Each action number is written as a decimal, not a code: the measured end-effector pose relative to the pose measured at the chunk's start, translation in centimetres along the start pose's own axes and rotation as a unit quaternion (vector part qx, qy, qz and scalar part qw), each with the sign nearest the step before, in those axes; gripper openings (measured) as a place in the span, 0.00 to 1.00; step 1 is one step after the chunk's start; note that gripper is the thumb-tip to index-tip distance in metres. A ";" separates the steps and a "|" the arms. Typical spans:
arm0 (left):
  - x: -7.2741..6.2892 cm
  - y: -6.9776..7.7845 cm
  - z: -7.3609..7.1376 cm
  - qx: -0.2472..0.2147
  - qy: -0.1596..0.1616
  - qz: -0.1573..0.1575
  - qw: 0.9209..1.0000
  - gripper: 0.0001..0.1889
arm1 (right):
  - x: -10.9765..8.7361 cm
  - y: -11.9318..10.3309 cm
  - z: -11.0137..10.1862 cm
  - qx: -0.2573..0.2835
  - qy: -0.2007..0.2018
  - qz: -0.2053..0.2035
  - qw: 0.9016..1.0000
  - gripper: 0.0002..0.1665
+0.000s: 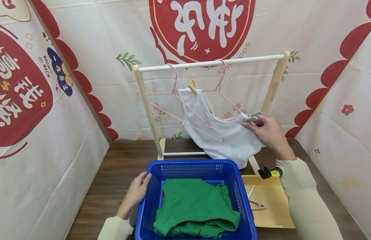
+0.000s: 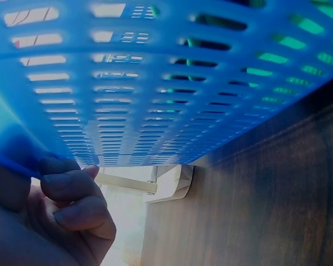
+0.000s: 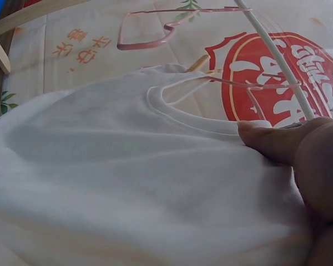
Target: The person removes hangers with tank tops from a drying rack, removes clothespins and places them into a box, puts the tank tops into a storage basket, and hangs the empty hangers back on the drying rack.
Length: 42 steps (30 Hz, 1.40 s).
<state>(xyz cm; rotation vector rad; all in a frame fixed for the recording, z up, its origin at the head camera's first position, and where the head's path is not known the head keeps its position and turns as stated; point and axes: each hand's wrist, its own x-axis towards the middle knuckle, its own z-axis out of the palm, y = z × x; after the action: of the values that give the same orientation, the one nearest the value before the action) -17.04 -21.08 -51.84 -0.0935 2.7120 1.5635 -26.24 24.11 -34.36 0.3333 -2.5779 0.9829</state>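
A white sleeveless top (image 1: 224, 136) hangs on a pink hanger (image 1: 230, 101), tilted down toward the right. A cream clothespin (image 1: 192, 86) clips its left shoulder. At the right shoulder my right hand (image 1: 270, 133) pinches a grey clothespin (image 1: 253, 117). In the right wrist view the thumb (image 3: 272, 141) lies on the top's neckline edge; whether the pin bites the cloth is not clear. My left hand (image 1: 136, 191) grips the left rim of a blue plastic basket (image 1: 191, 162), fingers (image 2: 80, 202) curled at its edge. Folded green cloth (image 1: 197, 206) lies inside the basket.
A bare pink hanger (image 1: 175, 94) hangs left on the white rail (image 1: 248, 60) of a wooden-legged rack (image 1: 149, 113). Right of the basket, a yellow tray (image 1: 276, 203) holds a few clothespins (image 1: 258, 207). Printed cloth walls (image 1: 92, 40) enclose the brown table (image 1: 104, 173).
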 end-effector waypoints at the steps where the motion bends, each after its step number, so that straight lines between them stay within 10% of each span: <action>1: 0.0 0.0 0.0 -0.001 -0.001 -0.001 1.000 0.21 | 0.0 0.0 0.1 0.001 0.003 -0.001 1.000 0.20; 42: 0.1 -0.1 0.0 0.001 0.004 0.006 1.000 0.19 | -1.3 -1.4 -1.2 0.014 0.052 -0.011 0.998 0.21</action>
<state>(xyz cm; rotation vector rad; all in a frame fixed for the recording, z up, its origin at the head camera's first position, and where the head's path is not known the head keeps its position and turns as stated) -17.15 -21.19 -51.93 -0.0855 2.7251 1.5669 -24.30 24.00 -33.21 0.3103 -2.4637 1.0034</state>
